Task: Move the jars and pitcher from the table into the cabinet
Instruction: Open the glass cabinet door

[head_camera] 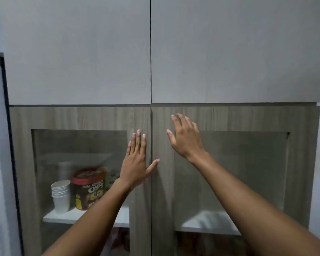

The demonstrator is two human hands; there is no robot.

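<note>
- Two hands are up at the cabinet (229,119), both empty with fingers spread flat: the left hand (136,159) lies against the inner edge of the left door (81,117), thumb reaching to the seam, and the right hand (185,137) is at the top inner corner of the right door (248,117), though contact there cannot be confirmed.
- Both doors look shut; no handle shows, so they probably open by a push or a pull at the seam edge.
- The jars and pitcher are out of view, as is the table.
- Judging by the task alone, jars and a pitcher are likely rigid, smooth, possibly breakable; take jars round the body, the pitcher by its handle with support beneath.
- Behind the left glass pane, a shelf (63,217) carries a stack of paper cups (61,194) near its left edge and a cereal tub (89,187) just beside it.
- The shelf behind the right pane looks bare, which suits the incoming things.
</note>
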